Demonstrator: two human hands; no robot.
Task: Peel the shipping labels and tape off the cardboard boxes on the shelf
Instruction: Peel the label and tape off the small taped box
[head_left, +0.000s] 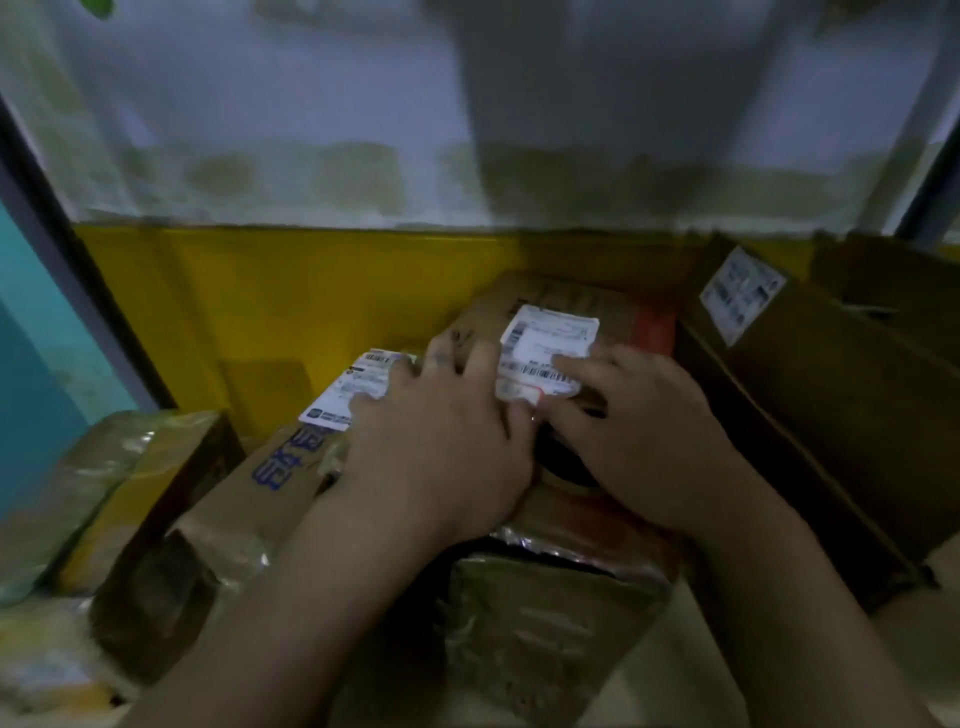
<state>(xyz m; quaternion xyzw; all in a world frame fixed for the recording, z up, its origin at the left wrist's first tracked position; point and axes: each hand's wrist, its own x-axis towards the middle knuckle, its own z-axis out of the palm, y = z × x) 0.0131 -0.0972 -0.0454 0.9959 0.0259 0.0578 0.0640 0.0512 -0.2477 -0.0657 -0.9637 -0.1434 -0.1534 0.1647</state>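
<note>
Behind everything, a yellow panel (311, 291). At right, a tall dark box (831, 395), white label (740, 293) near its top corner. In the middle, a brown box (613, 306) under the left hand (447, 436), fingers spread flat on top. Just left, a box with blue print (260, 493). On the brown box's shipping label (550, 338), the right hand (644, 436): forefinger straight over the barcode, thumb at the lower edge. Pinching or not, cannot tell.
</note>
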